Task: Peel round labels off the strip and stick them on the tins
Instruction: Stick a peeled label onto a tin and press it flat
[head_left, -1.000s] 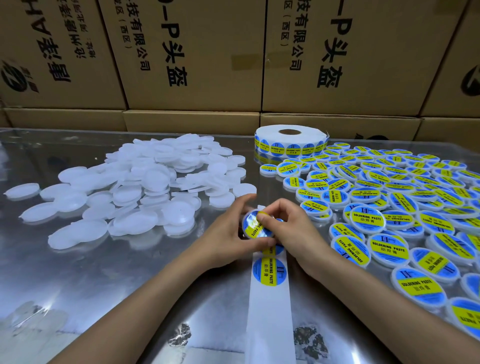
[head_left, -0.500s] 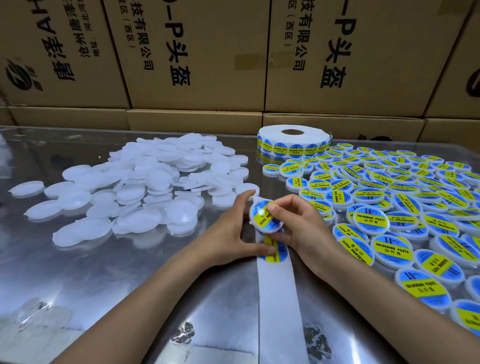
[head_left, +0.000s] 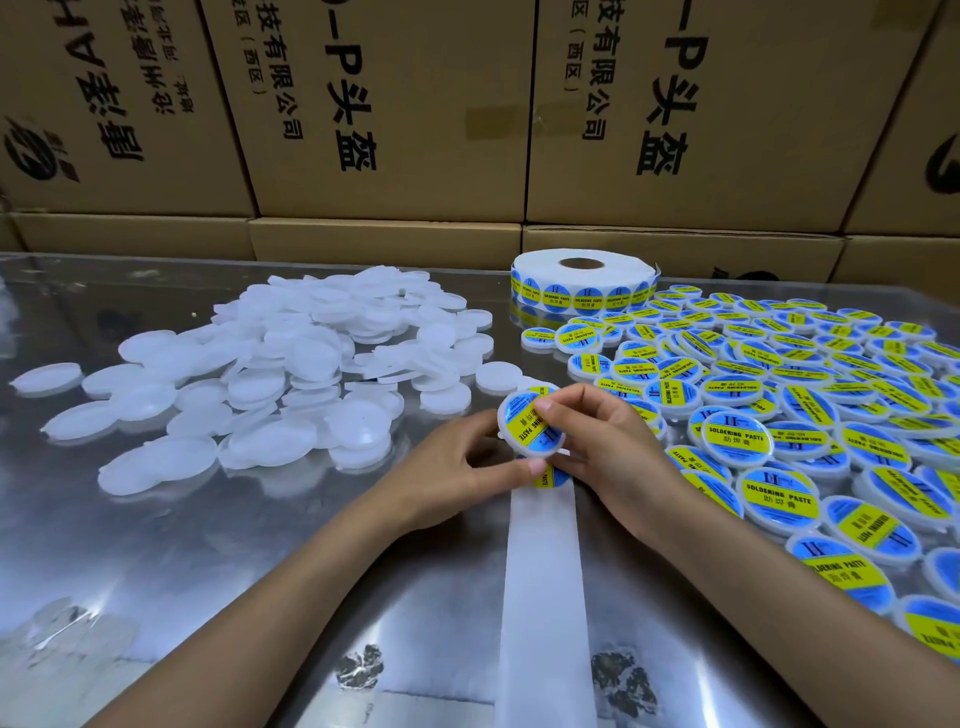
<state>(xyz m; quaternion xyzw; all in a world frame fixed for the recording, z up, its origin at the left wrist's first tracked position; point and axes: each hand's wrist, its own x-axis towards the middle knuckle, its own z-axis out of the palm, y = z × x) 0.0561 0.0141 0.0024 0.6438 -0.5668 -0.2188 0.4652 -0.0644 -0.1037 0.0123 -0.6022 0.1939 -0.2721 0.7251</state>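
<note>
White plastic, round and flat, the tin (head_left: 531, 425) is held tilted above the table between both hands, its face already bearing a blue-and-yellow label. The left hand (head_left: 457, 467) grips its lower edge with thumb and curled fingers; the right hand (head_left: 602, 441) pinches it from the other side, a fingertip (head_left: 543, 404) pressing on the label. Just beneath the grip, the backing strip (head_left: 543, 571) runs toward the camera, one label (head_left: 551, 475) partly hidden, perhaps still stuck to it. Left of the hands lies a heap of bare tins (head_left: 291, 374); right of them, labelled tins (head_left: 779, 405); beyond, the label roll (head_left: 582, 280).
</note>
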